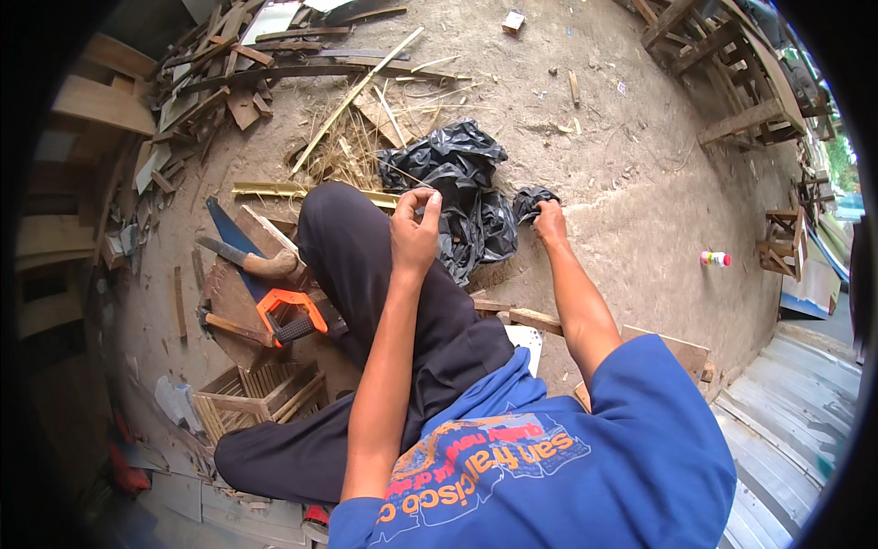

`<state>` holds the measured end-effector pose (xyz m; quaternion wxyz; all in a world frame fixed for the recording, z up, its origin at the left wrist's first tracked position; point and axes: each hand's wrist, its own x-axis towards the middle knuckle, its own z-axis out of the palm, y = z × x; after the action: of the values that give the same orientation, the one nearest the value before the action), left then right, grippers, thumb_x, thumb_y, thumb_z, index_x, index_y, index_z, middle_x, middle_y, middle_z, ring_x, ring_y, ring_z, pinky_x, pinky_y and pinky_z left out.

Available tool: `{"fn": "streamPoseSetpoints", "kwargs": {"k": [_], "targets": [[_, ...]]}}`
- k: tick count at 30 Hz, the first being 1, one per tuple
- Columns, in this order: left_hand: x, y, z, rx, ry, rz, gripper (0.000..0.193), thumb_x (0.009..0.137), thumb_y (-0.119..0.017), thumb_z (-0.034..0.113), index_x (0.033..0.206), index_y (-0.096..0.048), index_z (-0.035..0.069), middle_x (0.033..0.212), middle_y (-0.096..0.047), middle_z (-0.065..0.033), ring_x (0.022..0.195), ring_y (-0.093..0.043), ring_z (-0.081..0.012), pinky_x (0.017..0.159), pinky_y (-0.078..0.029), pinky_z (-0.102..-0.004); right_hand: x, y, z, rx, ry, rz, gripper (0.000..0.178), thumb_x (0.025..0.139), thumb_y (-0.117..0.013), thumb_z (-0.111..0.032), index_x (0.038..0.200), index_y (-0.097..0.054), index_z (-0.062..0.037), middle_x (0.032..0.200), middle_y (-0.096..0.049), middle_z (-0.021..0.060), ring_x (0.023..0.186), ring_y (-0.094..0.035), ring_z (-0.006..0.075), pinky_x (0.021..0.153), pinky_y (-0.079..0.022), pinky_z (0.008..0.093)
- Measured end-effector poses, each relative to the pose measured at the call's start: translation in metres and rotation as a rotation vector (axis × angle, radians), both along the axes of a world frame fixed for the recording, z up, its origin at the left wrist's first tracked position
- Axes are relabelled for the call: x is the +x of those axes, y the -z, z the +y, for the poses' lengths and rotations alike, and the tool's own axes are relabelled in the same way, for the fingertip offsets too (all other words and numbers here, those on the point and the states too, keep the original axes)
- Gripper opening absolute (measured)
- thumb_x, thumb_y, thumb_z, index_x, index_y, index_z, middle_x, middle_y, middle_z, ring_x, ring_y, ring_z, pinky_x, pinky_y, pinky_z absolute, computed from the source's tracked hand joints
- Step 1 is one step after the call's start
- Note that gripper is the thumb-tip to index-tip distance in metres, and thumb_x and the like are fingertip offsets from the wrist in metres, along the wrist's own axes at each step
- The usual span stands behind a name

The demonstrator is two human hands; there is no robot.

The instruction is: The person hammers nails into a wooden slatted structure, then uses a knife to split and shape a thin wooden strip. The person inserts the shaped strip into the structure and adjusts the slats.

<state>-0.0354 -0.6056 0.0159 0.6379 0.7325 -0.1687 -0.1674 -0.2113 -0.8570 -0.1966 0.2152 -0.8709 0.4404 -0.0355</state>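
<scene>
Bag [457,154]: black, glossy, crumpled, lies on ground [631,146] right of knee [331,215]. Right hand [550,222] grips its bunched edge; left hand [414,231] curls, cannot tell on what. Shirt [631,430] bears orange, red lettering [498,453].

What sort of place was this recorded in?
Probably an informal, partly outdoor woodworking yard: a handsaw with an orange handle lies by the person's knee, scrap wood is heaped on the bare ground, and wooden frames stand at the upper right.

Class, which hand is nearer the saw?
Left. The left hand is to the saw's right, beyond the knee; the right hand is farther right, holding black plastic.
</scene>
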Motion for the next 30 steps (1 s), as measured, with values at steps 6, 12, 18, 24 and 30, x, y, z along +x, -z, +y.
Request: {"fn": "streamPoseSetpoints", "kwargs": {"k": [6,12,18,24,30], "targets": [[0.008,-0.021,0.01,-0.335,-0.014,0.274,0.016,0.097,-0.058,0.017,0.103,-0.065,0.004,0.098,-0.066,-0.0029,0.092,-0.061,-0.0096,0.075,-0.051,-0.0264,0.031,-0.047,-0.031,-0.109,-0.012,-0.206,0.032,0.067,-0.06,-0.001,0.097,-0.072,-0.0023,0.098,-0.068,0.0221,0.094,-0.065,0.0376,0.088,-0.051,0.0434],[0.058,-0.063,0.069,-0.509,-0.132,0.196,0.014,0.098,-0.057,0.018,0.103,-0.063,0.006,0.106,-0.064,-0.0045,0.095,-0.061,-0.0109,0.077,-0.052,-0.0273,0.103,-0.162,0.003,-0.165,-0.202,-0.506,0.031,0.069,-0.057,0.001,0.098,-0.07,0.0026,0.095,-0.069,0.0193,0.09,-0.068,0.0339,0.084,-0.053,0.0379],[0.098,-0.104,0.172,-0.572,-0.467,0.01,0.011,0.097,-0.058,0.015,0.101,-0.064,0.008,0.103,-0.067,-0.0062,0.091,-0.063,-0.0131,0.077,-0.054,-0.0296,0.224,-0.23,0.066,-0.051,-0.444,-0.618,0.034,0.072,-0.057,-0.001,0.104,-0.069,0.0014,0.101,-0.07,0.0181,0.096,-0.069,0.0307,0.087,-0.053,0.0357],[0.09,-0.11,0.274,-0.524,-0.806,-0.033,0.017,0.097,-0.059,0.021,0.106,-0.062,0.007,0.104,-0.065,-0.0052,0.092,-0.062,-0.0137,0.079,-0.051,-0.0304,0.37,-0.196,0.152,0.232,-0.562,-0.531,0.035,0.073,-0.061,-0.005,0.106,-0.072,-0.0037,0.101,-0.071,0.0179,0.095,-0.069,0.0297,0.089,-0.052,0.0359],[0.061,-0.109,0.33,-0.498,-1.054,-0.043,0.017,0.097,-0.059,0.021,0.105,-0.061,0.007,0.102,-0.064,-0.0039,0.089,-0.06,-0.0123,0.077,-0.048,-0.0301,0.49,-0.134,0.244,0.329,-0.733,-0.363,0.034,0.072,-0.061,-0.006,0.104,-0.074,-0.005,0.098,-0.071,0.0212,0.094,-0.07,0.0317,0.088,-0.053,0.036]]}}
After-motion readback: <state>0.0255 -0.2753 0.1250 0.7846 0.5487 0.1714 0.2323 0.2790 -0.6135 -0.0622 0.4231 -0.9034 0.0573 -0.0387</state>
